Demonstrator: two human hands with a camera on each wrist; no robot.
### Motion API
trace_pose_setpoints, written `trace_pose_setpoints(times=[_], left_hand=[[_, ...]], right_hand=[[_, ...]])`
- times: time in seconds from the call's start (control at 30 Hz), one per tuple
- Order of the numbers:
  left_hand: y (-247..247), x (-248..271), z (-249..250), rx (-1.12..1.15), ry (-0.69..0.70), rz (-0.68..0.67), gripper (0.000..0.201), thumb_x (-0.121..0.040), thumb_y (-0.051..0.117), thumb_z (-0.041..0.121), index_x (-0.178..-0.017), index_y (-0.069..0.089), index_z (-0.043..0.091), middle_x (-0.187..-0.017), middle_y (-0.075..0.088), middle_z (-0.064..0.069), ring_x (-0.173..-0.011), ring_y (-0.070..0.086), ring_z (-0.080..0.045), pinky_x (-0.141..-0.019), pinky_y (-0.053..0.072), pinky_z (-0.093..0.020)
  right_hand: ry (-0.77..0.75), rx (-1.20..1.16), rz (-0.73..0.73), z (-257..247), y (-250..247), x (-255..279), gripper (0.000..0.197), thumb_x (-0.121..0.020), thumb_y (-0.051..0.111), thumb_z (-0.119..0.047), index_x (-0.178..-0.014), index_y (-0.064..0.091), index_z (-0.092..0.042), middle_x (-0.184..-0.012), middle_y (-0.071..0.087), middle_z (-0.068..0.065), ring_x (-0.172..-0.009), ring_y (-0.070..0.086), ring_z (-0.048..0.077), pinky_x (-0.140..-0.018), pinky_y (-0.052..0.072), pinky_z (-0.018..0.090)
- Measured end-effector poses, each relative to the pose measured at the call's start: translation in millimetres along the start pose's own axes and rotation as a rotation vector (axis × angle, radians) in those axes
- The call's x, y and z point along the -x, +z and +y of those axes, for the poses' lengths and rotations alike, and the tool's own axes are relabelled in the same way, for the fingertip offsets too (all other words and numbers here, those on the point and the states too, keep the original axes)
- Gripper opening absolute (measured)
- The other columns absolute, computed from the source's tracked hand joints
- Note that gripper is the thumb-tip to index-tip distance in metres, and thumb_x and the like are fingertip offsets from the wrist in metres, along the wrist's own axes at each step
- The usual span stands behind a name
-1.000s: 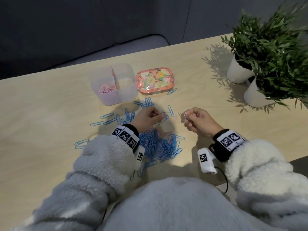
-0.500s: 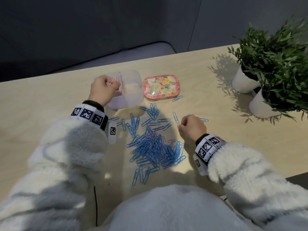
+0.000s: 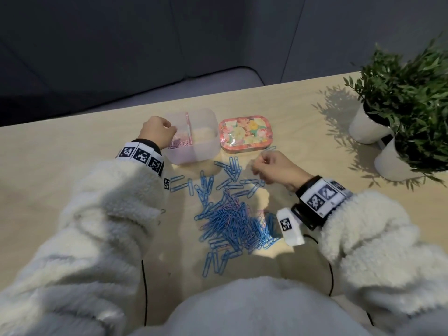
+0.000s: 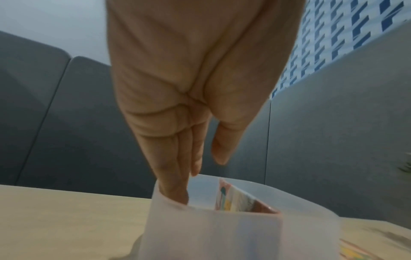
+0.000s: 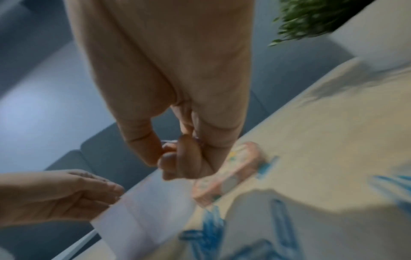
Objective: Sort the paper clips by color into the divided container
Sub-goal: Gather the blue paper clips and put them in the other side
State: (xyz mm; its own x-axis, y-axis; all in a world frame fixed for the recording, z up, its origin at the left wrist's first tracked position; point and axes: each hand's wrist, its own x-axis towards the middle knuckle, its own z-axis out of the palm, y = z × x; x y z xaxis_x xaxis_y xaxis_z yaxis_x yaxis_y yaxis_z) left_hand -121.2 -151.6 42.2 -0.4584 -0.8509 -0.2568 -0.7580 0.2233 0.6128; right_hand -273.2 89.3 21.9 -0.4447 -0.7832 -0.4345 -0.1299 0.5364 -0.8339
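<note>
Wooden table [image 3: 72,154]: left hand [image 3: 157,133], fingers straight, reached into the divided container [image 3: 203,151]; right hand [image 3: 276,169] pinched a pink clip [image 5: 196,140].

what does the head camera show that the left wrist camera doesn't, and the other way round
Only the head view shows the pile of blue clips on the table, the pink clips in the container's left compartment, the right hand and the two plants.

Only the left wrist view shows the left hand's straight fingers dipping inside the container, nothing visibly pinched, and a patterned wall behind.

Both show the left hand, the container, its divider, the floral tin and the table.
</note>
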Motion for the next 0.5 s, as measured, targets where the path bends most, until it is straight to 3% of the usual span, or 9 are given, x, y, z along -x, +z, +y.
trace_pose_setpoints(times=[0.07, 0.2, 0.23, 0.3, 0.37, 0.43, 0.5], left_hand=[[-0.6, 10.1, -3.7, 0.036, 0.076, 0.055, 0.028, -0.088, 0.049, 0.015, -0.11, 0.063, 0.005, -0.116, 0.063, -0.018, -0.103, 0.062, -0.035, -0.095, 0.05, -0.044], [4.2, 56.4, -16.3, 0.053, 0.275, 0.106, 0.025, -0.088, 0.045, 0.005, -0.103, 0.065, 0.009, -0.11, 0.066, -0.012, -0.101, 0.059, -0.027, -0.089, 0.046, -0.033], [6.2, 72.2, -20.8, 0.054, 0.32, 0.098, 0.024, -0.088, 0.045, 0.005, -0.102, 0.065, 0.011, -0.11, 0.065, -0.01, -0.102, 0.057, -0.024, -0.087, 0.044, -0.032], [13.1, 101.0, -34.2, 0.022, 0.394, 0.069, 0.021, -0.09, 0.046, 0.008, -0.1, 0.064, 0.014, -0.11, 0.062, -0.006, -0.103, 0.054, -0.02, -0.087, 0.045, -0.034], [22.8, 124.8, -49.2, -0.046, 0.408, -0.035, 0.018, -0.091, 0.049, 0.011, -0.1, 0.064, 0.015, -0.109, 0.062, -0.005, -0.103, 0.053, -0.02, -0.083, 0.047, -0.034], [35.2, 141.9, -62.1, -0.083, 0.406, -0.169, 0.017, -0.091, 0.05, 0.012, -0.1, 0.064, 0.015, -0.105, 0.063, -0.003, -0.101, 0.056, -0.019, -0.076, 0.047, -0.026], [45.8, 153.7, -70.4, -0.088, 0.41, -0.253, 0.016, -0.09, 0.051, 0.012, -0.098, 0.065, 0.015, -0.099, 0.063, -0.001, -0.098, 0.057, -0.02, -0.075, 0.045, -0.025]], right_hand=[[-0.073, 0.064, -0.062, -31.5, 9.0, -12.1, 0.023, -0.087, 0.054, -0.009, -0.065, 0.05, -0.014, -0.067, 0.055, 0.004, -0.051, 0.046, 0.008, -0.045, 0.038, 0.018], [-0.238, 0.171, -0.041, -89.8, 43.8, -45.2, 0.022, -0.079, 0.054, -0.001, -0.06, 0.051, -0.011, -0.057, 0.054, 0.007, -0.041, 0.051, 0.003, -0.038, 0.037, 0.013], [-0.269, 0.211, -0.019, -100.9, 53.9, -55.2, 0.021, -0.078, 0.054, -0.002, -0.06, 0.05, -0.011, -0.061, 0.058, 0.01, -0.049, 0.056, 0.009, -0.043, 0.041, 0.015], [-0.318, 0.33, 0.004, -118.2, 72.3, -73.4, 0.02, -0.077, 0.053, -0.004, -0.06, 0.049, -0.012, -0.077, 0.066, 0.016, -0.074, 0.063, 0.025, -0.063, 0.047, 0.024], [-0.336, 0.43, -0.024, -126.8, 88.1, -90.4, 0.013, -0.079, 0.05, -0.004, -0.067, 0.056, -0.005, -0.095, 0.069, 0.021, -0.095, 0.063, 0.033, -0.079, 0.049, 0.03], [-0.308, 0.505, -0.068, -129.4, 101.3, -104.1, 0.02, -0.081, 0.047, -0.001, -0.093, 0.061, 0.006, -0.116, 0.061, 0.027, -0.11, 0.057, 0.037, -0.092, 0.05, 0.037], [-0.275, 0.557, -0.124, -128.9, 108.5, -111.7, 0.036, -0.083, 0.043, 0.0, -0.117, 0.054, 0.0, -0.13, 0.051, 0.023, -0.128, 0.044, 0.035, -0.102, 0.043, 0.038]])
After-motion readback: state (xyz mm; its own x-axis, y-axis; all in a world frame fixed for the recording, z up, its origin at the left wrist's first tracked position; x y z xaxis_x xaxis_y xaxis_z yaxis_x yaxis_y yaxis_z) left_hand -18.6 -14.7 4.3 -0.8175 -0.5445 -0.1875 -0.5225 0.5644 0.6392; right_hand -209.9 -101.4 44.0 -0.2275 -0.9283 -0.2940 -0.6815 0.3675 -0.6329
